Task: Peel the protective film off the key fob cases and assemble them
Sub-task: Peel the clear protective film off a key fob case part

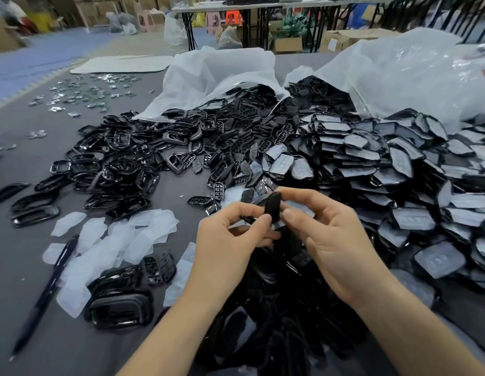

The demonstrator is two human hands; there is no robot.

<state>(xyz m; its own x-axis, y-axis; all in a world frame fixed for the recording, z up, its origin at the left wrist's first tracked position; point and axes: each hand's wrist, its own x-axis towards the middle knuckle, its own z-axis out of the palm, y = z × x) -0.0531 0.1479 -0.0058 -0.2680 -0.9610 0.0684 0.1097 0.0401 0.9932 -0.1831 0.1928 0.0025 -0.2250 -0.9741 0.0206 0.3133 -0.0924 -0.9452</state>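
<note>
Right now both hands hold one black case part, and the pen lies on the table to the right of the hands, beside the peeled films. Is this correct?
No. The head view shows the pen to the left of the hands, not the right. It does lie beside the peeled films, and the left hand and right hand both hold the black case part.

Bare forearms (168, 335), bare left grip (227, 245) and right grip (339, 240); fingernails (289, 213) seem trimmed short.

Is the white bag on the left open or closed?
Open. The white bag gapes at its mouth, and black frames spill out onto the grey table.
</note>
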